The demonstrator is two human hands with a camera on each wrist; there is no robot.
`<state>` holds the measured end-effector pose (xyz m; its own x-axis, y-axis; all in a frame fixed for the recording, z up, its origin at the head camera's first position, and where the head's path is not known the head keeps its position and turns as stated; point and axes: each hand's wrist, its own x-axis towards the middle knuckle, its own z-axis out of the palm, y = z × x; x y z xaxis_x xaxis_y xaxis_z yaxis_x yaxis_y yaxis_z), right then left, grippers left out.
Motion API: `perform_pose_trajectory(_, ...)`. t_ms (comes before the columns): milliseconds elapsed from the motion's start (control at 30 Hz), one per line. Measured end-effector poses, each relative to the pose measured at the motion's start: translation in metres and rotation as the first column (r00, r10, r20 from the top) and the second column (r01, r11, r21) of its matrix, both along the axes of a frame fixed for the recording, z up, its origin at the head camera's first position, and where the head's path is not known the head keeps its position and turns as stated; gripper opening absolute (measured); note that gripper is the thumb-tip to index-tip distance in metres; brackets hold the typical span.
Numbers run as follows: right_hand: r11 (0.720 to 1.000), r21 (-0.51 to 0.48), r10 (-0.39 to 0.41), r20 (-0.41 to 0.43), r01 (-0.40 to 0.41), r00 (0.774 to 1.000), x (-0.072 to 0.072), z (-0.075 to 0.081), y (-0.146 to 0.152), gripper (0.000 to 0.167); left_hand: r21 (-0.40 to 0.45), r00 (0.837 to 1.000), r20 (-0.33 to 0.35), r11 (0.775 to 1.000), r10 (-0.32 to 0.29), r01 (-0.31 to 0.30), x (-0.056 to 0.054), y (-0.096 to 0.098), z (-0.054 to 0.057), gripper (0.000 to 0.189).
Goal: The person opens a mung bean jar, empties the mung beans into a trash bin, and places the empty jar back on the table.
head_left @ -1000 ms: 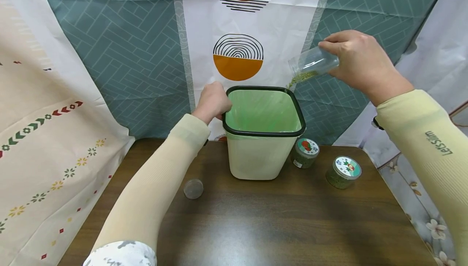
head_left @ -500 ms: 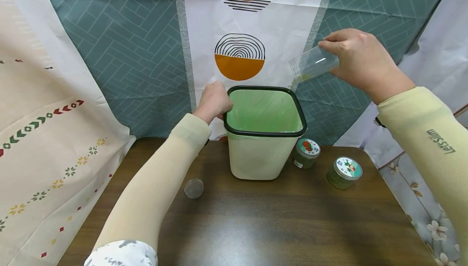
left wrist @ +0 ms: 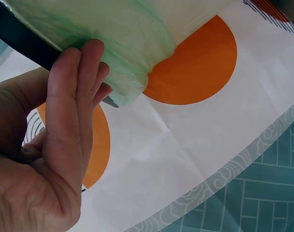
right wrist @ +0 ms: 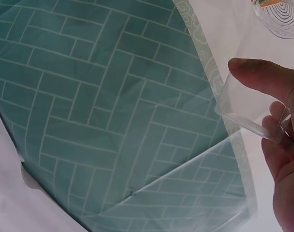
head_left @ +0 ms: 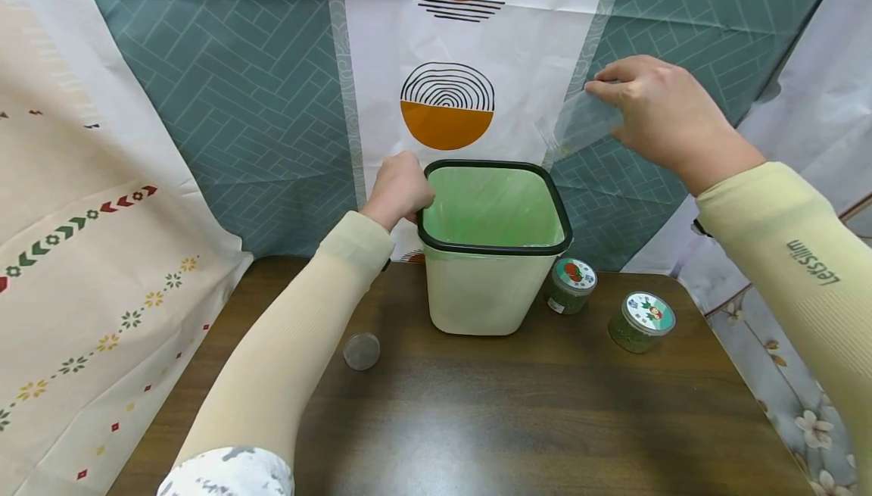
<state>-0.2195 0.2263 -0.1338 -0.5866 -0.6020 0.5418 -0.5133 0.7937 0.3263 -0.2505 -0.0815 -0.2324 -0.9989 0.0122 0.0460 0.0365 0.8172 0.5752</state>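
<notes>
A light-coloured trash bin [head_left: 471, 295] with a black rim stands upright on the table, lined with a thin green plastic bag [head_left: 487, 204]. My left hand [head_left: 399, 187] grips the bin's left rim; in the left wrist view its fingers [left wrist: 65, 106] lie against the rim and the bag. Above and right of the bin, my right hand [head_left: 657, 113] holds a clear jar [head_left: 579, 126]. The jar is tilted, its mouth pointing down and left towards the bin's back right corner. I see no green bits inside it. The bin's floor is hidden.
Two lidded jars of green bits, one behind [head_left: 572, 284] and one in front [head_left: 640, 322], stand right of the bin on the brown table [head_left: 477, 405]. A clear round lid [head_left: 361, 351] lies left. Patterned cloth [head_left: 272, 87] hangs close behind.
Green bits that were sliding out of the tilted jar towards the bin are gone from it now. My right hand has shifted slightly left; my left hand stays on the rim.
</notes>
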Motion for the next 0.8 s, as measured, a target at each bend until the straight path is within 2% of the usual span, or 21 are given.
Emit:
perform_pose_trajectory(267,0.999,0.028,-0.015,0.001,0.015,1.0,-0.001,-0.005,0.002,0.06,-0.015,1.0,-0.007,1.0,-0.005,0.005,0.001,0.0,0.0,0.008)
perform_pose_trajectory(500,0.999,0.042,-0.022,-0.014,0.022,1.0,-0.004,-0.012,0.005,0.061,0.009,1.0,-0.001,1.0,-0.004,0.004,0.001,0.0,0.0,0.007)
perform_pose_trajectory(800,0.998,0.033,-0.055,0.042,0.054,0.998,-0.006,-0.019,0.008,0.064,-0.001,1.0,-0.016,1.0,0.0,0.0,0.0,0.0,-0.002,0.008)
